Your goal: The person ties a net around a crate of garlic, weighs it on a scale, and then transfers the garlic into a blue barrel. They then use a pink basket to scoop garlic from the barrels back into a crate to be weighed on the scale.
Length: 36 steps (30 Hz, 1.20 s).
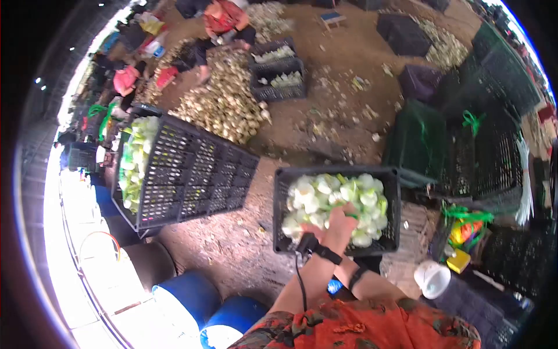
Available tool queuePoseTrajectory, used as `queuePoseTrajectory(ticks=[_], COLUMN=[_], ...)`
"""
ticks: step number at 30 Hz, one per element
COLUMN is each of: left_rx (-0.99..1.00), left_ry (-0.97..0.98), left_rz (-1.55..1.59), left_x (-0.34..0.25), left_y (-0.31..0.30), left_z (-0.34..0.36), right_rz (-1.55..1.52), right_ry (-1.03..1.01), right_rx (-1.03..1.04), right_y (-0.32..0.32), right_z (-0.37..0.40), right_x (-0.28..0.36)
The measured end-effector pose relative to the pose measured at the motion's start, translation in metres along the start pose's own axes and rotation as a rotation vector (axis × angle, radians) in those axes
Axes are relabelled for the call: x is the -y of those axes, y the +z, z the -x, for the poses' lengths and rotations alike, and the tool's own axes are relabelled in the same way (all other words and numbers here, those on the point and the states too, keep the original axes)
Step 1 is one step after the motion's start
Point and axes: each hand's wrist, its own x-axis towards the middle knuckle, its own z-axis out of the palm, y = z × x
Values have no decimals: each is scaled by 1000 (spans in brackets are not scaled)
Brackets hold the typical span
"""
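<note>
The left hand (340,225) curls its fingers round a vegetable (352,213) in the full crate (279,195); tugging may spill others. I cannot see the right hand.

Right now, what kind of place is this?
Probably an open-air produce sorting yard: bare dirt floor, a loose pile of pale vegetables lying on it, and a black plastic crate full of trimmed green-white heads under the person's hand.
</note>
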Motion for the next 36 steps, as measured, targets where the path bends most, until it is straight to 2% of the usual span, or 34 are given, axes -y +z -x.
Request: queuePoseTrajectory(ticks=[1,2,3,4,6,8,9,10,12,13,14,16,17,18,19,20,21,22,23,24,25,26,27,28,29,30,31,32,33,34,35,36], left_rx=[-32,-113,-49,-114,-80,-118,-117,-124,132,469,470,187,190,93,-4,-93,-200,-295,-396,-488,-554,-543,-481,-229,-71,-65,-48,-34,-69,-70,-182,-298], left_ry=[-270,332,131,-9,54,-56,286,293,-704,-734,-720,-487,-480,-383,-289,-198,-116,-73,-41,-16,21,19,-2,-114,-252,-265,-237,-207,-195,-193,-229,-264], left_rz=[480,-169,-94,234,-139,-354,-441,-431,1089,1001,1017,472,491,350,210,113,80,153,306,550,796,1046,1236,1294,1671,1670,1678,1689,1743,1744,1757,1765], left_x=[16,-20,-25,-5,-5,-64,48,66,81,48,39,28,31,34,38,42,44,46,46,44,43,36,30,20,60,61,55,51,50,45,38,32], left_y=[1,11,4,4,-4,0,-12,-23,-28,-39,-32,-18,-11,-5,2,10,15,19,25,32,39,42,47,35,25,25,26,29,31,33,35,36], left_z=[-23,12,13,1,1,37,-17,-35,-52,-31,-20,-12,-11,-10,-10,-9,-8,-5,-1,3,9,12,10,-3,-18,-16,-17,-16,-16,-16,-16,-17], right_rz=[-20,-8,59,150,673,988,1022,1055,1628,1546,1455,1763,2036,2260,2145,2434,2538,2418,2439,2456,2164,1478,1173,1008,897,945,943,950,910,649,550,425], right_ry=[-40,-70,-83,-82,111,113,183,256,-62,117,293,235,75,-101,-39,-40,217,495,214,142,369,590,459,230,-81,-315,-281,38,335,400,254,304], right_rx=[-176,-333,-467,-587,-635,-698,-674,-653,-176,-326,-471,-258,86,463,558,837,687,386,535,460,583,292,39,-188,-444,-516,-731,-767,-482,-521,-311,-280], right_y=[12,18,21,26,-8,-1,7,10,-39,-12,24,23,19,24,72,42,51,111,71,70,104,124,162,152,129,99,42,36,-31,-48,-22,6], right_z=[20,41,60,78,110,116,110,108,88,80,64,31,8,-15,-21,-44,-43,-16,-13,-5,-5,8,31,42,56,75,83,105,121,121,107,91], right_x=[0,4,12,24,56,108,138,164,196,212,231,245,246,242,225,194,151,129,108,97,113,133,159,180,195,205,203,184,164,123,92,81])
